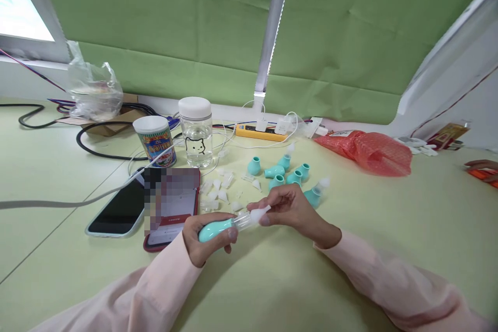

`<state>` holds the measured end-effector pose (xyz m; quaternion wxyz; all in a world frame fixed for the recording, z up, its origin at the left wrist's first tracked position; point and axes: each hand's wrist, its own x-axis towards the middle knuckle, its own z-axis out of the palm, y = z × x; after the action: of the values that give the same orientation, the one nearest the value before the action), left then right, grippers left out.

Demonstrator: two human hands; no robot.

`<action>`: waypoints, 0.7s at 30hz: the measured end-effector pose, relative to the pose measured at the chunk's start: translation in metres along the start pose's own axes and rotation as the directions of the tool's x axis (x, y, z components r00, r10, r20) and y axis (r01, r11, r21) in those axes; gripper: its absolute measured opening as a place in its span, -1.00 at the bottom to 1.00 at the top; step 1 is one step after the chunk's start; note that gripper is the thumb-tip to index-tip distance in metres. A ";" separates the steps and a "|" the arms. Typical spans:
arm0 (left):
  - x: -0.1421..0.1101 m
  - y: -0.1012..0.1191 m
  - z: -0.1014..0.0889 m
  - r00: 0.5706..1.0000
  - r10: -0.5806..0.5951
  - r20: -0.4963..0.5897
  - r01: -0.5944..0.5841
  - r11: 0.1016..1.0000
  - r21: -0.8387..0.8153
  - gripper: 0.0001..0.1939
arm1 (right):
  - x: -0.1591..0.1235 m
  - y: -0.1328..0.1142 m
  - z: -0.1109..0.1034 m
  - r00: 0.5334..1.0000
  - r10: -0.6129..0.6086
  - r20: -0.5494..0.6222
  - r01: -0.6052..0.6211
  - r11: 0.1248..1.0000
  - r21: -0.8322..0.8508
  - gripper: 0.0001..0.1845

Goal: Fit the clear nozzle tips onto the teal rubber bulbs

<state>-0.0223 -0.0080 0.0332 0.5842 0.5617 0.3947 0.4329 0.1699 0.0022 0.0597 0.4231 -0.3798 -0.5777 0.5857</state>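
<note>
My left hand [194, 238] is wrapped around the teal bulb of a nasal aspirator [215, 229], which lies tilted with its nozzle up to the right. A clear tube [241, 222] joins the bulb to a soft white tip [258, 215]. My right hand [295, 210] has its thumb and fingers closed on that tip. Just beyond the hands are several loose teal bulbs [254, 166], mostly with open necks. One assembled aspirator [313, 195] with a white tip lies beside my right hand. Loose white tips [223, 195] and clear tubes [210, 205] are scattered left of the bulbs.
Two phones, one dark-screened [116, 212] and one red-cased [171, 228], lie at left. Behind them stand a printed cup [155, 142] and a water bottle [196, 135]. Cables run to a yellow power strip [260, 133]. Red bubble wrap [369, 153] and another person's hand [484, 165] are right.
</note>
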 end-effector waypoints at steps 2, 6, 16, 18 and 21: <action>0.000 -0.001 0.000 1.000 -0.010 0.000 0.010 1.000 -0.027 -0.72 | 0.001 0.003 0.001 1.000 0.012 -0.023 -0.011 0.999 0.042 -0.77; 0.001 -0.002 0.001 0.999 -0.022 -0.027 0.021 0.999 -0.028 -0.74 | 0.001 0.003 0.003 0.999 -0.036 -0.039 0.038 0.998 0.056 -0.75; -0.004 -0.005 0.001 0.991 0.098 -0.096 -0.076 0.973 0.217 -0.76 | -0.005 0.020 0.017 0.985 -0.056 -0.163 0.082 0.984 0.158 -0.74; -0.007 -0.006 -0.001 0.952 0.289 -0.103 -0.238 0.908 0.344 -0.79 | -0.008 0.020 0.020 0.986 -0.055 -0.158 0.084 0.979 0.185 -0.75; -0.009 -0.007 -0.003 0.804 0.595 0.003 -0.521 0.703 0.484 -0.79 | -0.011 0.018 0.024 0.992 -0.057 -0.116 0.082 0.970 0.230 -0.76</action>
<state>-0.0272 -0.0155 0.0259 0.2420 0.7418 0.3403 0.5248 0.1505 -0.0166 0.0423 0.5161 -0.3380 -0.4936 0.6130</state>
